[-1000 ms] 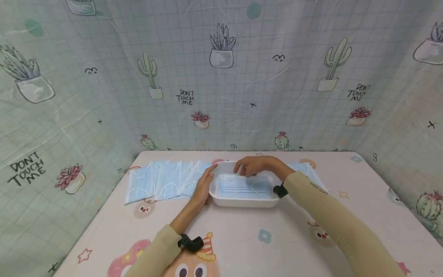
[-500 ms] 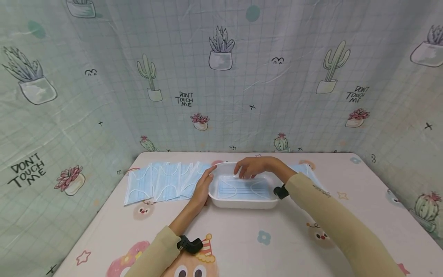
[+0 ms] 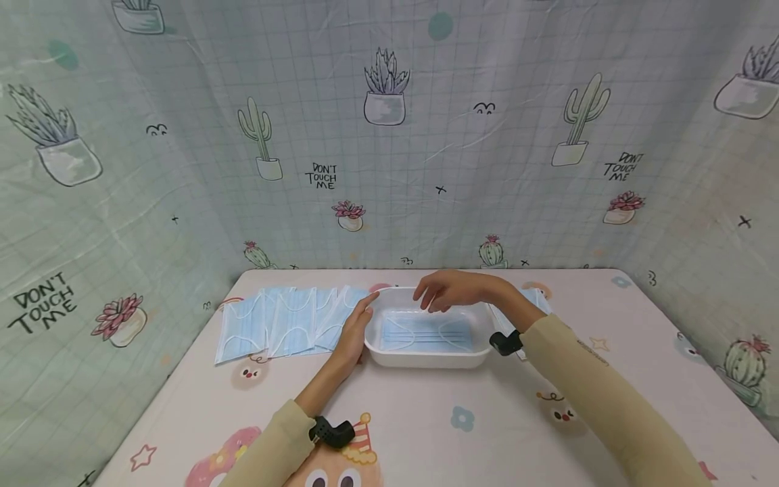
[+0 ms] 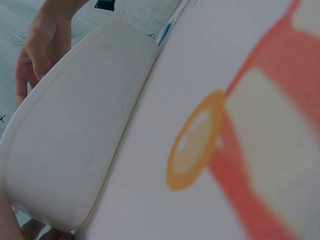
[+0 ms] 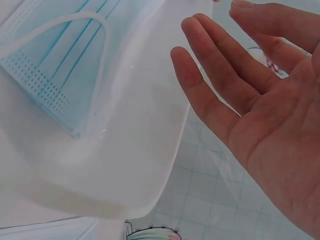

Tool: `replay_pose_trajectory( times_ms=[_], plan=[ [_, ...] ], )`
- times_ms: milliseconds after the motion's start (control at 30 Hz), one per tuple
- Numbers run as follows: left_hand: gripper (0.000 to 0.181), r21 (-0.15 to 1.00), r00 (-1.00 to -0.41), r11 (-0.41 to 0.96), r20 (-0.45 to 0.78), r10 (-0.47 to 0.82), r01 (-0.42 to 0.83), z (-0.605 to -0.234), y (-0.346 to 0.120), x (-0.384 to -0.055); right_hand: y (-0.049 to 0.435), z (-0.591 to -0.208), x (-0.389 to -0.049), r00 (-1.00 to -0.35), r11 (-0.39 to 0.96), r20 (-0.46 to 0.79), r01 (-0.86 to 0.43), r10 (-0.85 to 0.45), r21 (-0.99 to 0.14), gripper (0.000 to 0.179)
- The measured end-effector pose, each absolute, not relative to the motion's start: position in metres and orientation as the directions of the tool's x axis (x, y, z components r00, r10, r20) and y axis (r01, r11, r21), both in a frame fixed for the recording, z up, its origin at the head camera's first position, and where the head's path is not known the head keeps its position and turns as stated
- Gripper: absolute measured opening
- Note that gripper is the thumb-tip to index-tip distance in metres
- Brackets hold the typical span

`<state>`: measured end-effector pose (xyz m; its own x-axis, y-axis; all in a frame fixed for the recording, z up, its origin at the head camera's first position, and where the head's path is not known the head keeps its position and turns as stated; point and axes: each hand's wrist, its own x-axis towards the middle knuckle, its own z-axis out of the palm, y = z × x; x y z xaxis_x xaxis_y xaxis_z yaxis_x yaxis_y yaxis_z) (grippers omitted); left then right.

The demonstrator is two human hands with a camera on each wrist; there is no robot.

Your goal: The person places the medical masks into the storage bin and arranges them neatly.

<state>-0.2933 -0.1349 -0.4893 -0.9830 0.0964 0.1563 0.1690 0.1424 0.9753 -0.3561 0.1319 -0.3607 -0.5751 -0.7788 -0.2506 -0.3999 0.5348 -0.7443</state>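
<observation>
A white plastic tub (image 3: 426,360) stands on the table with a blue pleated face mask (image 3: 426,336) lying flat inside, its white ear loops on top. My left hand (image 3: 351,335) holds the tub's left end, and in the left wrist view some fingertips (image 4: 55,234) show by its lower edge. Over the tub's far rim hovers my right hand (image 3: 453,289), fingers loosely bent, nothing in it. The right wrist view shows that hand's palm (image 5: 285,130) and spread fingers beside the tub wall (image 5: 145,150), apart from the mask.
Several overlapping face masks (image 3: 292,321) lie left of the tub. More mask material (image 3: 537,297) shows at the right, partly behind the right forearm. A patterned cloth covers the table (image 3: 414,419), and a cactus-print curtain (image 3: 456,149) hangs around its back and sides.
My right hand has risen slightly from over the mask, and its wrist has shifted right. My left hand stays at the tub, and the mask inside lies as before.
</observation>
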Motion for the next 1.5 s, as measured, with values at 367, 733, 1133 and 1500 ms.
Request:
replay_pose_trajectory(
  times_ms=[367,733,1133,1500],
  plan=[
    [0.046,0.968,-0.98,0.163,0.178,0.087,0.19,-0.49,-0.134,-0.291,0.173,-0.358,-0.335,-0.662,0.43,-0.032,-0.448,-0.749,-0.784,0.032],
    [0.047,0.97,-0.98,0.155,0.174,0.097,0.188,-0.489,-0.134,-0.292,0.215,-0.359,-0.329,-0.752,0.439,0.065,-0.451,-0.657,-0.777,0.031],
    [0.047,0.972,-0.979,0.142,0.173,0.104,0.187,-0.489,-0.135,-0.291,0.263,-0.379,-0.328,-0.846,0.475,0.093,-0.382,-0.525,-0.793,0.033],
    [0.046,0.971,-0.98,0.155,0.169,0.101,0.183,-0.489,-0.134,-0.291,0.306,-0.398,-0.331,-0.906,0.44,0.075,-0.274,-0.417,-0.855,0.043]
  ],
)
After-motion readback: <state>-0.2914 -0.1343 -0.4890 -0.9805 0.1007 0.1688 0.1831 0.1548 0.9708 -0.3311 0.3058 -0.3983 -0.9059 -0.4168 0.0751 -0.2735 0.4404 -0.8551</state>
